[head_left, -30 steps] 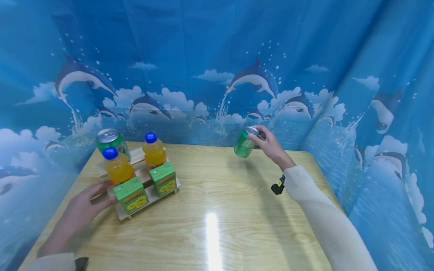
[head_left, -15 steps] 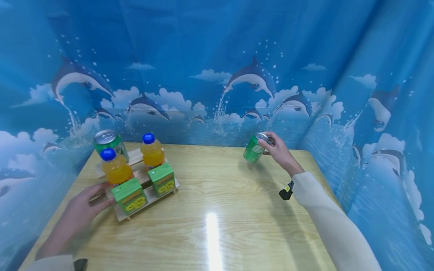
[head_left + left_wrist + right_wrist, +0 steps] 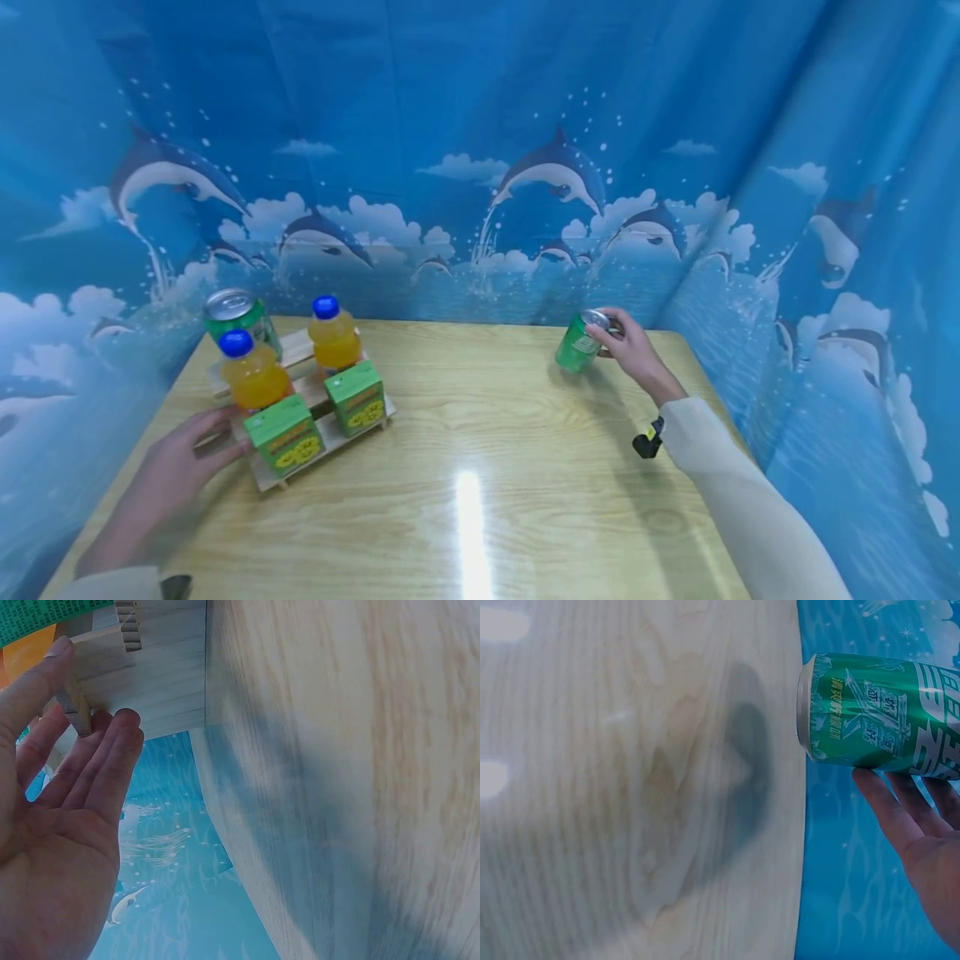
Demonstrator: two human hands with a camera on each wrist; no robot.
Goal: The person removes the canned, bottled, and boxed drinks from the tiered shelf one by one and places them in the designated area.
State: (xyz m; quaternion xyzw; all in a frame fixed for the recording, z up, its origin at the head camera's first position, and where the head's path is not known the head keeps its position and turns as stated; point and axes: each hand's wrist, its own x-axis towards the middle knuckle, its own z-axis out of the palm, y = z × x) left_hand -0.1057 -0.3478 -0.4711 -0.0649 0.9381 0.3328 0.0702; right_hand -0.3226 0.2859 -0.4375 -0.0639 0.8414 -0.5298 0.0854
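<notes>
My right hand (image 3: 628,343) grips a green drink can (image 3: 574,348) near its top, slightly tilted. The right wrist view shows the can's (image 3: 862,712) base apart from its shadow, above the table. At the left, my left hand (image 3: 171,468) pinches the side of a stepped wooden rack (image 3: 331,432), thumb on one side of a slat and fingers on the other, as the left wrist view shows. On the rack stand two orange drink bottles with blue caps, one left (image 3: 257,382) and one right (image 3: 335,340), two green boxes (image 3: 285,435) in front, and another green can (image 3: 262,325) behind.
The wooden table (image 3: 465,400) has a bright light reflection near its front middle. A blue dolphin-print curtain (image 3: 450,125) hangs close behind the table's back edge and along both sides. A black wrist camera (image 3: 647,439) sits at my right cuff.
My right hand has carried the green can to the right, toward me and lower, nearer the table. My left hand has stayed on the rack; the whole view has shifted slightly.
</notes>
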